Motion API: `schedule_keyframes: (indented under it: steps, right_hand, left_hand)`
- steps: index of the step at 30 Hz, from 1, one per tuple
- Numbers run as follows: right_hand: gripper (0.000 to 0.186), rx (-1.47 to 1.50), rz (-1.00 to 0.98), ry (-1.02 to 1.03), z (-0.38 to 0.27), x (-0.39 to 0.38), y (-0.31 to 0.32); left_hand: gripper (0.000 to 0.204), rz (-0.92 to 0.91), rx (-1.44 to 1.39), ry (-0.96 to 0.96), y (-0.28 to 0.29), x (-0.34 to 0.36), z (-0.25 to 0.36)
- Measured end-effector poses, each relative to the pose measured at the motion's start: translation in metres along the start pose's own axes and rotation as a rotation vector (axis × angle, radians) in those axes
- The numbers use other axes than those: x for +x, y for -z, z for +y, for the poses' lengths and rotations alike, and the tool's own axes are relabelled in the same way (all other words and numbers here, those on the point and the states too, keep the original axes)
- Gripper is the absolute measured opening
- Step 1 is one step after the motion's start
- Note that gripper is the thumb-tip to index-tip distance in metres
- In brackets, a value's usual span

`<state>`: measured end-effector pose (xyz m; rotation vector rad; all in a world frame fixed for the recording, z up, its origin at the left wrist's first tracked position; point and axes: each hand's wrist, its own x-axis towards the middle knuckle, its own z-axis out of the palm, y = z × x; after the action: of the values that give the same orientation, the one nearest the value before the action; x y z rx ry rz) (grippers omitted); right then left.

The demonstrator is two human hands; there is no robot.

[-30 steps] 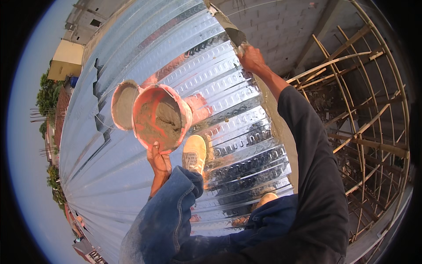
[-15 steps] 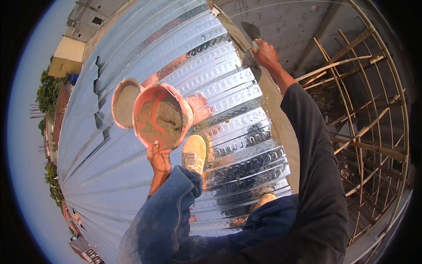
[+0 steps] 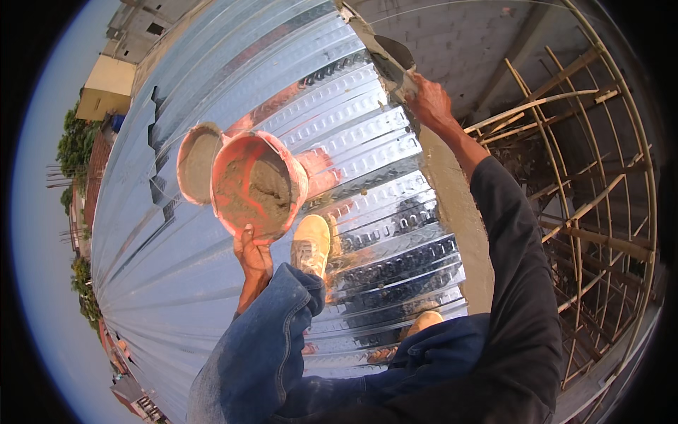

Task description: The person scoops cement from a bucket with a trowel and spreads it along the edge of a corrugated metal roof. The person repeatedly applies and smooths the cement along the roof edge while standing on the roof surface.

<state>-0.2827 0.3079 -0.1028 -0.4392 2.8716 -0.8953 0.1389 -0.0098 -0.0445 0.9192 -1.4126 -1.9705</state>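
Note:
My left hand is closed on the near rim of an orange bucket, which is tilted so its opening faces me. Grey wet mortar coats the inside of that bucket. Far to the right, my right hand grips the handle of a pointed masonry trowel. The trowel's blade reaches over the mortar-covered ledge along the roof's edge; whether it touches the mortar I cannot tell. Beside the held bucket sits a second bucket filled with smooth grey mortar.
Shiny corrugated metal sheets form the sloping roof under my shoes. Past the ledge on the right there is a drop, with bamboo scaffolding and a grey block wall. Houses and trees stand beyond the left edge.
My right hand has lowered slightly, bringing the trowel nearer the ledge, with its blade turned. The right forearm has swung outward to the right. My left hand and the bucket have barely shifted.

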Motion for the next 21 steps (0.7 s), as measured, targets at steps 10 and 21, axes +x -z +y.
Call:
schedule_keyframes:
  steps: [10, 21]
  right_hand:
    - [0.045, -0.051, -0.001, 0.091, -0.003, -0.017, -0.001]
    - [0.04, 0.118, 0.252, 0.11, -0.015, 0.028, -0.017]
  left_hand:
    - [0.042, 0.024, -0.008, 0.013, -0.006, 0.0, 0.002]
    - [0.038, 0.068, 0.007, 0.066, -0.001, -0.003, 0.007]
